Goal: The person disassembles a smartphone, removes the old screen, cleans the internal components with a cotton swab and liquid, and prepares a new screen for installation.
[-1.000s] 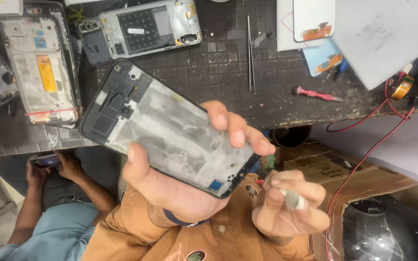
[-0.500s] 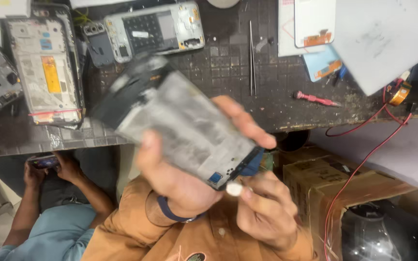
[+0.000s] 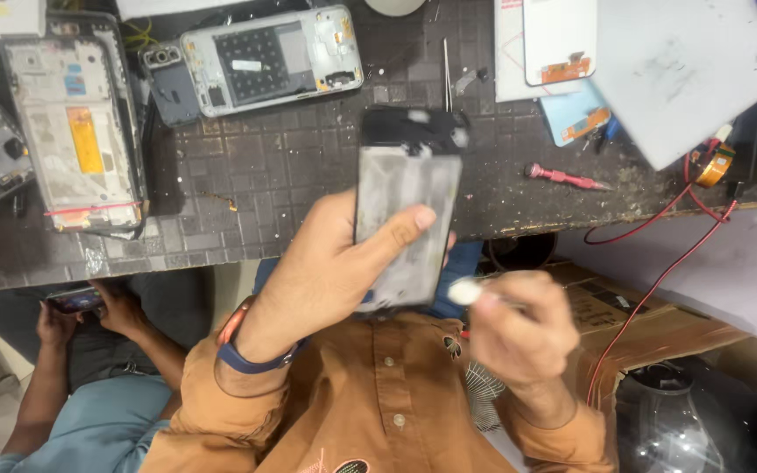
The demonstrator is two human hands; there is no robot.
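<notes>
My left hand, with a blue-and-orange band on its wrist, grips a stripped phone frame. The frame stands nearly upright before me, grey and smeared, with a black top end. My thumb lies across its face. My right hand is closed around a small white-tipped tool. The tip sits just right of the frame's lower corner; I cannot tell whether it touches. My orange shirt fills the foreground below both hands.
A dark tiled bench mat carries opened phones, tweezers, a red screwdriver and a grey panel. Red wires hang over a cardboard box. Another person sits lower left holding a phone.
My left hand has turned the frame from a slanted position to nearly upright and shifted it right. My right hand has moved up, bringing the white tip near the frame's lower corner.
</notes>
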